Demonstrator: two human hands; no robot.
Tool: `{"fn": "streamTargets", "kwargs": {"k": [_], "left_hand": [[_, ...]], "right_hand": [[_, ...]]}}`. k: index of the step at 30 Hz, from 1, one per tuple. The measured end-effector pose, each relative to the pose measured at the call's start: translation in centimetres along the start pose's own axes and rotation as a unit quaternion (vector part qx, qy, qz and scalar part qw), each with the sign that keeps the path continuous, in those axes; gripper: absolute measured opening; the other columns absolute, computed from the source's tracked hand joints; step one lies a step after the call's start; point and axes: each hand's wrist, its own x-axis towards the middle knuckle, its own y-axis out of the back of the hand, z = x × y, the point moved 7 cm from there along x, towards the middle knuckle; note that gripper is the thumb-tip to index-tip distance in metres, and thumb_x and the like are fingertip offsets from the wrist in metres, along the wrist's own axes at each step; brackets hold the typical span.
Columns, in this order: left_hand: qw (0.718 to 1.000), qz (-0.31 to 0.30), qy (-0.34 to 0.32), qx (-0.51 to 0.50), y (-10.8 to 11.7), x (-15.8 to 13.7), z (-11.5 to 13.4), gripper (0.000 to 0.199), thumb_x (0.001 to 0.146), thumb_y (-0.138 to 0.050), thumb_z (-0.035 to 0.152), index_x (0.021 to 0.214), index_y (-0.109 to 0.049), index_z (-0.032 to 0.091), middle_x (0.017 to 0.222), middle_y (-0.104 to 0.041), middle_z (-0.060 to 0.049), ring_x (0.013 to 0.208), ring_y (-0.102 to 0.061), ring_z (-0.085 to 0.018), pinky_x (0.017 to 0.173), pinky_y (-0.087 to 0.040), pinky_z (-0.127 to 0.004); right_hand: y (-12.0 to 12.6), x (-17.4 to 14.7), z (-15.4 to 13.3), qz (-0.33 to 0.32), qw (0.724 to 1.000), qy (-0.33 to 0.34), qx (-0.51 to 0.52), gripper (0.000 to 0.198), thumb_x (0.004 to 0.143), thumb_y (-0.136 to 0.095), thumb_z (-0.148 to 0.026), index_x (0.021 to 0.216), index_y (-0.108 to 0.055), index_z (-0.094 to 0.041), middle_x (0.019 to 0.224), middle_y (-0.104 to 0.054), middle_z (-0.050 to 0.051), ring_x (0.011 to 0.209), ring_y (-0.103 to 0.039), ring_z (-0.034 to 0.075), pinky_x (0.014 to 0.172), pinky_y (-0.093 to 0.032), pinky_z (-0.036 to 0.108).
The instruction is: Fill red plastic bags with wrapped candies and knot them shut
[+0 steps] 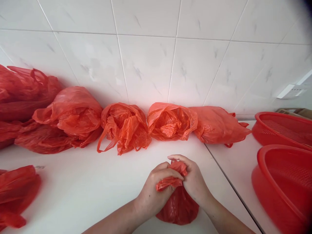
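Note:
A red plastic bag [179,208] with something bulky inside rests on the white table near its front, its contents hidden by the plastic. My left hand [158,183] is closed around the gathered top of this bag, and a fold of plastic sticks out between thumb and fingers. On the other side, my right hand [191,175] wraps the same bunched top, fingers curled over it from the right. Both hands touch each other at the bag's neck.
Along the tiled wall [146,71] lie several filled red bags, among them one at the centre [172,122] and one on its side [219,125]. Another red bag [18,191] sits at front left. Two red plastic baskets [270,188] stand at the right, beyond a table seam.

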Motion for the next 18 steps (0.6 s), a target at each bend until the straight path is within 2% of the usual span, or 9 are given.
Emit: {"fn": "streamTargets", "kwargs": {"k": [2,5,8,11,13,14,16,18], "left_hand": [[0.996,0.005,-0.048,0.075,0.2,-0.1,0.2,0.018,0.084,-0.056,0.015,0.088,-0.073,0.021,0.088,-0.060,-0.007,0.083,-0.056,-0.019,0.073,-0.044,-0.029],[0.975,0.016,-0.117,0.188,0.5,-0.3,0.8,0.019,0.084,-0.055,0.016,0.091,-0.073,0.023,0.082,-0.058,-0.007,0.079,-0.053,-0.019,0.073,-0.042,-0.032],[0.944,-0.005,-0.175,0.281,0.3,-0.4,1.2,0.018,0.086,-0.054,0.021,0.089,-0.072,0.021,0.075,-0.056,-0.007,0.074,-0.051,-0.019,0.073,-0.040,-0.033],[0.905,-0.043,-0.215,0.364,-0.2,-0.4,1.4,0.019,0.086,-0.050,0.017,0.085,-0.069,0.019,0.075,-0.055,-0.007,0.071,-0.049,-0.018,0.071,-0.041,-0.033],[0.879,-0.062,-0.251,0.401,-0.4,-0.8,1.9,0.018,0.084,-0.052,0.017,0.093,-0.068,0.021,0.086,-0.060,-0.009,0.083,-0.054,-0.022,0.079,-0.042,-0.037],[0.867,-0.067,-0.274,0.411,-0.5,-1.1,2.3,0.022,0.083,-0.055,0.017,0.100,-0.067,0.022,0.097,-0.063,-0.010,0.096,-0.054,-0.026,0.088,-0.041,-0.041],[0.841,-0.092,-0.326,0.422,-1.0,-2.3,3.3,0.030,0.083,-0.057,0.021,0.112,-0.063,0.025,0.122,-0.060,-0.011,0.120,-0.046,-0.031,0.105,-0.029,-0.048],[0.821,-0.134,-0.359,0.423,-1.4,-3.8,4.0,0.028,0.086,-0.056,0.023,0.113,-0.062,0.026,0.129,-0.060,-0.007,0.127,-0.045,-0.029,0.113,-0.021,-0.046]], "right_hand": [[-0.3,0.1,-0.3,-0.060,0.997,0.002,0.044,0.029,0.075,-0.050,-0.013,0.096,-0.069,-0.020,0.098,-0.068,0.003,0.092,-0.061,0.018,0.086,-0.044,0.032],[-0.6,0.1,0.0,-0.159,0.977,-0.047,0.131,0.030,0.076,-0.055,-0.014,0.101,-0.068,-0.021,0.100,-0.067,0.003,0.093,-0.060,0.018,0.085,-0.044,0.032],[0.1,0.1,0.8,-0.190,0.951,-0.105,0.222,0.028,0.075,-0.061,-0.020,0.102,-0.067,-0.020,0.094,-0.066,0.003,0.083,-0.060,0.015,0.078,-0.045,0.029],[1.4,0.6,1.3,-0.159,0.943,-0.110,0.272,0.019,0.076,-0.064,-0.028,0.093,-0.066,-0.019,0.081,-0.061,0.000,0.072,-0.055,0.011,0.070,-0.043,0.025],[2.6,1.4,1.5,-0.115,0.961,-0.078,0.239,0.020,0.075,-0.067,-0.028,0.093,-0.062,-0.020,0.078,-0.056,-0.002,0.072,-0.053,0.011,0.068,-0.042,0.024],[3.4,1.8,1.7,-0.081,0.976,-0.058,0.193,0.022,0.075,-0.067,-0.028,0.095,-0.061,-0.021,0.078,-0.054,-0.002,0.073,-0.052,0.011,0.068,-0.042,0.025],[5.4,2.8,2.3,0.012,0.998,-0.011,0.068,0.020,0.077,-0.063,-0.030,0.094,-0.059,-0.020,0.080,-0.054,-0.001,0.074,-0.051,0.013,0.070,-0.041,0.027],[7.2,3.4,2.8,0.102,0.993,0.027,-0.055,0.016,0.079,-0.057,-0.031,0.089,-0.059,-0.019,0.082,-0.056,0.000,0.075,-0.050,0.015,0.072,-0.040,0.030]]}}
